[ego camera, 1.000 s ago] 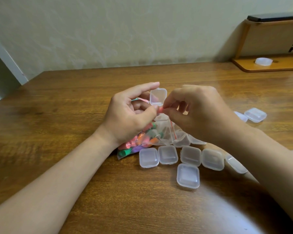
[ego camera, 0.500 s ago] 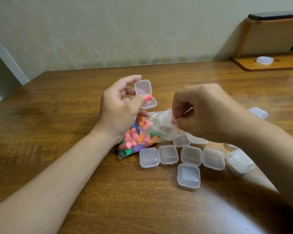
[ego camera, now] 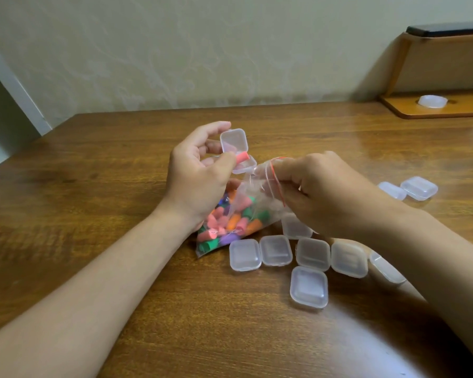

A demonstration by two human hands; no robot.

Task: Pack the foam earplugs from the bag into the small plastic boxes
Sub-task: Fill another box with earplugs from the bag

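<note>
- One clear zip bag with a red seal line lies on the wooden table; it holds a heap of foam earplugs in pink, orange, green and purple, too many and too overlapped to count.
- The right hand is closed on the mouth of the bag, pinching the plastic at the red seal and lifting that end up off the table.
- The left hand, just left of the bag's mouth, grips one open box between thumb and fingers, lid tipped up; one pink earplug lies across the box's base under the thumb tip.
- Just right of and in front of the bag sit seven closed small boxes: four in a row, one in front of that row, one half hidden beneath the right hand, one partly under the right forearm.
- Two more boxes lie well right of the bag, beyond the right wrist.
</note>
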